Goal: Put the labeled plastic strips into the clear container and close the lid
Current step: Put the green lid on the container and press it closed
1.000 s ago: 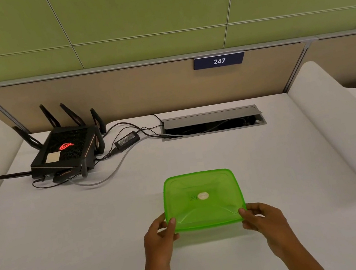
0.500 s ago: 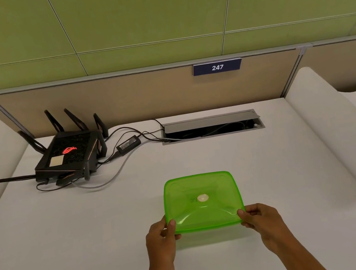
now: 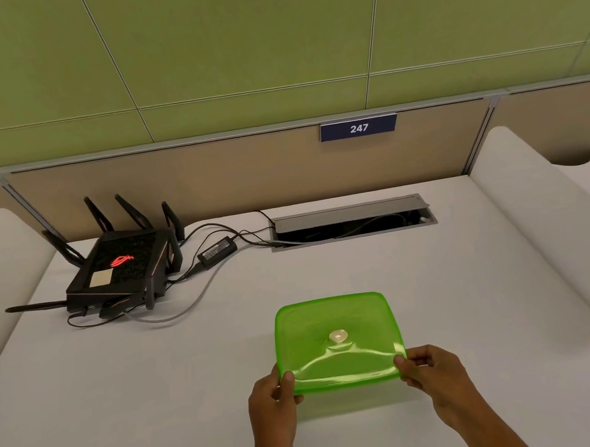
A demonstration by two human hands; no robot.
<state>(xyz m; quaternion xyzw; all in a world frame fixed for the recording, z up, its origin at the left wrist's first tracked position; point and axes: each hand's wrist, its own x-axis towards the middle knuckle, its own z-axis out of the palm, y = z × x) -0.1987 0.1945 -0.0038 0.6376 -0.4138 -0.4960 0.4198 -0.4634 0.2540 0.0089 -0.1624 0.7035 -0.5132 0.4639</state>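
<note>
A square container with a translucent green lid (image 3: pixel 339 340) sits on the white table in front of me, lid on top with a small pale knob at its middle. My left hand (image 3: pixel 275 412) pinches the lid's near left corner. My right hand (image 3: pixel 431 375) pinches the near right corner. The clear body under the lid shows only as a faint shadow at the near edge. No labeled plastic strips are visible; whatever lies inside is hidden by the lid.
A black router (image 3: pixel 121 268) with several antennas stands at the back left, its power brick (image 3: pixel 217 251) and cables trailing to an open cable hatch (image 3: pixel 351 222) at the back. White curved side panels (image 3: pixel 549 229) flank the table. A partition carries a 247 sign (image 3: pixel 358 128).
The view has tilted slightly, so everything sits a little lower in the frame. Both hands keep the same hold on the lid's near corners.
</note>
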